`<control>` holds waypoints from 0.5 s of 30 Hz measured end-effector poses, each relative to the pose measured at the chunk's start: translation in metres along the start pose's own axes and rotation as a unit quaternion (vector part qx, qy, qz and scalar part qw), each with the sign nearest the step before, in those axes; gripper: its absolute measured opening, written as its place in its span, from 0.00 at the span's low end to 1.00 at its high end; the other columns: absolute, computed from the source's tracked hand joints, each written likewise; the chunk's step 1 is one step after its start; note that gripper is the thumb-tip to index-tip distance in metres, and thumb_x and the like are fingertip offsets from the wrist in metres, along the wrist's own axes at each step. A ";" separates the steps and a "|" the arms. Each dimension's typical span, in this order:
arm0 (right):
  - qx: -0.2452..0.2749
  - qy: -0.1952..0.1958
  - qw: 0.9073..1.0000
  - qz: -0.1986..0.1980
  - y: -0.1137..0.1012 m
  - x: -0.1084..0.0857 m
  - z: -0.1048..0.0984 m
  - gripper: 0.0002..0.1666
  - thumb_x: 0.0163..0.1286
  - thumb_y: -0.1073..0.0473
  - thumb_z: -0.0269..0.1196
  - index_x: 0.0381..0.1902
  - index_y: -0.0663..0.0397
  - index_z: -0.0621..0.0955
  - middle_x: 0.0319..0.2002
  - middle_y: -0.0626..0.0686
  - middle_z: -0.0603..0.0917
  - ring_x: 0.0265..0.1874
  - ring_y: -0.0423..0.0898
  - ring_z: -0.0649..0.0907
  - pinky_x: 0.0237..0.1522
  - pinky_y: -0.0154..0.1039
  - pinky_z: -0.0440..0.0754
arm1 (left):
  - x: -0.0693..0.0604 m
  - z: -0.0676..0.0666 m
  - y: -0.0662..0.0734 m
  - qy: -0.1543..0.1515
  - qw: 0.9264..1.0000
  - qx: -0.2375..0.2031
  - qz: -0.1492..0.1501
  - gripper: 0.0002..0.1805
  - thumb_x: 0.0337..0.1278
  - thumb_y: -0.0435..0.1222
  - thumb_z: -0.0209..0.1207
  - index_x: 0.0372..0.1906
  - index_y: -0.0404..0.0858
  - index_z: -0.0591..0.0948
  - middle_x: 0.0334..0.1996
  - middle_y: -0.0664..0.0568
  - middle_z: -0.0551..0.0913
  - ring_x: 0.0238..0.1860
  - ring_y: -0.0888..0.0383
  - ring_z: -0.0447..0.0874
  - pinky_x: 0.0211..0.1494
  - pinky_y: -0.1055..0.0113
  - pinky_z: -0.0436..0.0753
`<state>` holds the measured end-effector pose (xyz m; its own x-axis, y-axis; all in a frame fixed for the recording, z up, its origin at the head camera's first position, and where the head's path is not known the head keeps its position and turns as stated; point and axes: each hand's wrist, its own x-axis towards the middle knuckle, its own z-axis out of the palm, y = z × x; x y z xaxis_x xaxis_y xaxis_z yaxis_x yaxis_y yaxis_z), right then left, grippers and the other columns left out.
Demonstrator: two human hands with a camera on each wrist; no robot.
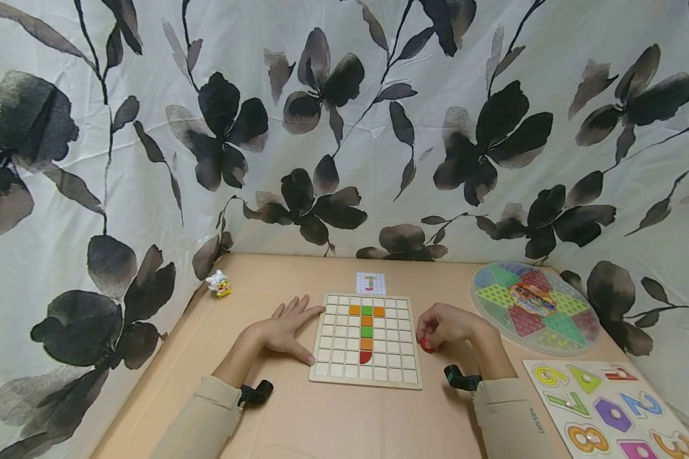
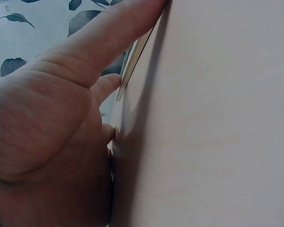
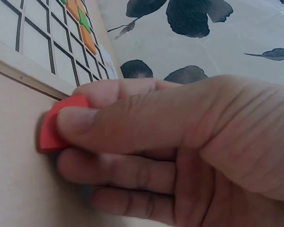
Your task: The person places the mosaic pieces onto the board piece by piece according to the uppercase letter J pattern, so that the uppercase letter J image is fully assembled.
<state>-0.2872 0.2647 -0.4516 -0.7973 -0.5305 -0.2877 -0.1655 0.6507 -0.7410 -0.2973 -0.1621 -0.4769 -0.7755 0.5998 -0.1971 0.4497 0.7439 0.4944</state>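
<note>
A wooden grid board (image 1: pixel 335 358) lies on the table between both hands. On it, orange and green square tiles (image 1: pixel 367 322) form a T-like column, with a red curved-edge tile (image 1: pixel 365 357) at its bottom. My left hand (image 1: pixel 283 329) rests with fingers spread at the board's left side, thumb and index finger reaching its edge. Just off the right side, my right hand (image 1: pixel 452 324) pinches a red quarter-round tile (image 3: pixel 49 132) between thumb and fingers, close to the tabletop. Behind the board lies a small pattern card (image 1: pixel 370 283) printed with a similar coloured shape.
A round lidded container (image 1: pixel 534 308) of coloured pieces stands at the back right. In front of it lies a number-and-shape puzzle board (image 1: pixel 588 386). A small white-and-yellow toy figure (image 1: pixel 219 284) stands at the back left. Floral cloth (image 1: pixel 390 191) hangs behind the table.
</note>
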 end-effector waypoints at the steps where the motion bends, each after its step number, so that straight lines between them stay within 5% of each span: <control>1: -0.003 0.005 1.000 -0.005 0.000 0.000 -0.001 0.08 0.59 0.74 0.71 0.35 0.61 0.87 0.27 0.50 0.84 0.28 0.45 0.79 0.32 0.37 0.80 | 0.000 0.000 0.000 0.000 1.000 0.000 0.000 0.66 0.40 0.64 0.77 0.84 0.52 0.55 0.84 0.33 0.37 0.84 0.34 0.30 0.82 0.32 0.34; 15: -0.005 0.044 0.994 -0.102 -0.007 0.006 -0.001 0.05 0.66 0.72 0.67 0.37 0.60 0.86 0.30 0.55 0.87 0.29 0.44 0.80 0.33 0.32 0.79 | 0.001 0.001 -0.002 -0.001 1.000 0.002 0.000 0.67 0.40 0.65 0.76 0.84 0.52 0.54 0.84 0.34 0.37 0.84 0.34 0.29 0.82 0.32 0.34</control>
<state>-0.2919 0.2574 -0.4477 -0.7936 -0.6034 -0.0775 -0.3347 0.5395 -0.7726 -0.2983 -0.1629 -0.4787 -0.7746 0.6007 -0.1978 0.4524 0.7448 0.4905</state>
